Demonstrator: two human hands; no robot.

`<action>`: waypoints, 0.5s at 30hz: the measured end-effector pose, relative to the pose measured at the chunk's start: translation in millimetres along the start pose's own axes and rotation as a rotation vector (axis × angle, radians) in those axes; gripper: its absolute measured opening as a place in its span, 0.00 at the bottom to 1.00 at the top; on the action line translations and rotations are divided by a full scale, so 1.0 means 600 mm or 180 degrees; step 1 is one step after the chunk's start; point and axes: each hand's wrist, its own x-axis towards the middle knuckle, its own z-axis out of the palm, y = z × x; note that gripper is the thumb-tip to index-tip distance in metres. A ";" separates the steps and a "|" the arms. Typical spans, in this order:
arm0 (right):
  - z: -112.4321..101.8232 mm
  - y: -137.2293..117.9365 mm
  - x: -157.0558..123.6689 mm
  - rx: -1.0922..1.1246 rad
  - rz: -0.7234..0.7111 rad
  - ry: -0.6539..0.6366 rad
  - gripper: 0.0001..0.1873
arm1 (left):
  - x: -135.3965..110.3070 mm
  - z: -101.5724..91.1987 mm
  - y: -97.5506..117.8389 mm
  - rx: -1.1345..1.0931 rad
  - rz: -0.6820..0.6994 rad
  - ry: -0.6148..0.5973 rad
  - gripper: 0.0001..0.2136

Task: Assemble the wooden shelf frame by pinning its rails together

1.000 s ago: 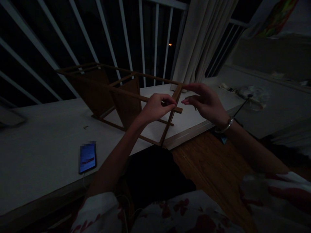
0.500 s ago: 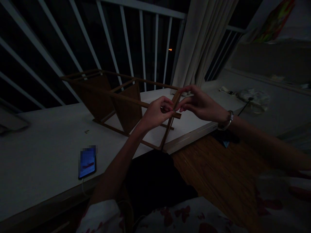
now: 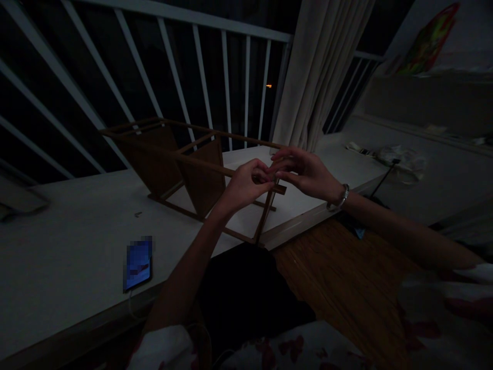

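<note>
Meeting at the centre of the frame, the two hands come together over the near end of a wooden frame that lies tipped on its side on a white tabletop. The left hand reaches up from the lower middle, its fingers curled in and its thumb and forefinger pinched together right at the spot where a short crosspiece meets the frame's near upright. It is too dark to tell whether they pinch the wood itself or some small part. The right hand comes in from the right, with a metal bracelet on its wrist. Its fingers are stretched toward the left hand and lie close to one another, the tips touching or almost touching the left fingertips, and I cannot tell whether they grip anything. The wooden frame stretches from that joint toward the upper left, with two brown panels standing between its thin rails. A phone with a lit blue screen lies on the tabletop in the lower left, well apart from the hands, and a tiny dark bit sits on the white surface between the phone and the frame. White railing bars fill the top of the picture, a pale curtain hangs at upper centre-right, and a brown wooden floor shows in the lower right.
</note>
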 end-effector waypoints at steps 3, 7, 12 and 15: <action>-0.002 0.005 -0.001 -0.0142 -0.0102 0.0050 0.16 | 0.000 0.000 -0.003 -0.0017 -0.0015 0.0063 0.12; -0.008 0.008 -0.001 -0.0373 -0.0137 0.0105 0.11 | 0.000 -0.001 -0.004 0.0042 -0.0028 0.0081 0.13; -0.011 0.002 -0.001 -0.0742 -0.0163 0.0032 0.07 | 0.000 -0.002 -0.004 0.0055 -0.0057 0.0073 0.13; -0.011 0.001 -0.002 -0.0993 -0.0249 0.0033 0.05 | 0.000 -0.003 -0.006 0.0031 -0.0060 0.0067 0.13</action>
